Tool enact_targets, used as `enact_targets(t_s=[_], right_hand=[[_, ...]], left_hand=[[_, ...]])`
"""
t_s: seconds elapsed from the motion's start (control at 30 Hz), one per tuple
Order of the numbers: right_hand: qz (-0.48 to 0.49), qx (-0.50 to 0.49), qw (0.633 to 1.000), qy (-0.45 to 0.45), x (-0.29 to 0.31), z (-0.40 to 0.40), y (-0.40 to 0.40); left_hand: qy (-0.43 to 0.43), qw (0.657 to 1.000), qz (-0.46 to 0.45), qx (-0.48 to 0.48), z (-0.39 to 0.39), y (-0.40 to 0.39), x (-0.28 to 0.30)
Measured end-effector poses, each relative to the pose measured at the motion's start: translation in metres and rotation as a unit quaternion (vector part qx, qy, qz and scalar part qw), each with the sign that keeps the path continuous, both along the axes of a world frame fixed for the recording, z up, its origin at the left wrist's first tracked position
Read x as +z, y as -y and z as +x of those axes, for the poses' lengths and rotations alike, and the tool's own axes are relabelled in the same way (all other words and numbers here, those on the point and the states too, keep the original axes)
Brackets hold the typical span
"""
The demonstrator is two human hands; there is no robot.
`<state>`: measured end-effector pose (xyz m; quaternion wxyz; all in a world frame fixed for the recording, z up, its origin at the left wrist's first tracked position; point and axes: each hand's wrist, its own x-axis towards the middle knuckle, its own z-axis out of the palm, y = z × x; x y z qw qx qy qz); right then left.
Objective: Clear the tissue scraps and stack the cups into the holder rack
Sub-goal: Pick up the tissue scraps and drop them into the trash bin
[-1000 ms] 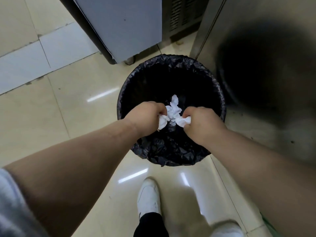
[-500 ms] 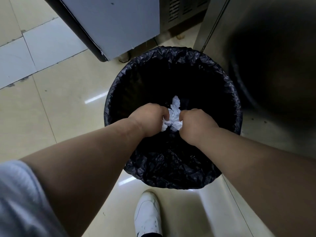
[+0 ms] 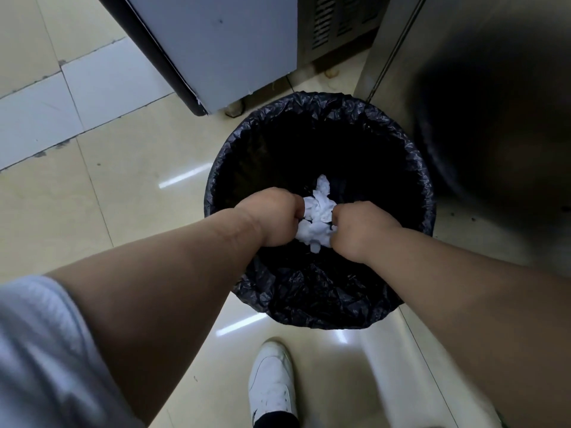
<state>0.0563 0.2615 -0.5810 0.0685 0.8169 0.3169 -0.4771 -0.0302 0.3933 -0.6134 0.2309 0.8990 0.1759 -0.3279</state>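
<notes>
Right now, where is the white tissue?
In the head view, the tissue is bunched between the left hand and right hand, over the black-lined bin.

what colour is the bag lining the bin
Black: the crinkled bin liner shows clearly in the head view, below the white tissue scraps.

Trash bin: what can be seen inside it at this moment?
Inside the trash bin only the black liner shows; the interior is too dark to tell any contents. Left hand and right hand grip the tissue scraps above its opening, hiding part.
</notes>
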Motion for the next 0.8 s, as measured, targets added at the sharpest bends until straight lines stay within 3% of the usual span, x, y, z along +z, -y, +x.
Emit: enact_targets(t_s=[0.17, 0.47, 0.67, 0.8], right_hand=[[-0.013, -0.021, 1.0, -0.007, 0.037, 0.002, 0.001], [-0.031, 0.133, 0.989, 0.06, 0.178, 0.0, 0.016], [0.011, 0.055, 0.998, 0.03, 0.305, -0.014, 0.046], [0.069, -0.051, 0.996, 0.014, 0.383, -0.027, 0.073]], left_hand=[[-0.028, 0.997, 0.04, -0.059, -0.007, 0.003, 0.056], [-0.103, 0.98, 0.095, -0.139, -0.03, 0.013, 0.216], [-0.106, 0.985, 0.045, -0.126, -0.048, 0.053, 0.342], [-0.095, 0.983, 0.053, -0.151, -0.061, 0.076, 0.415]])
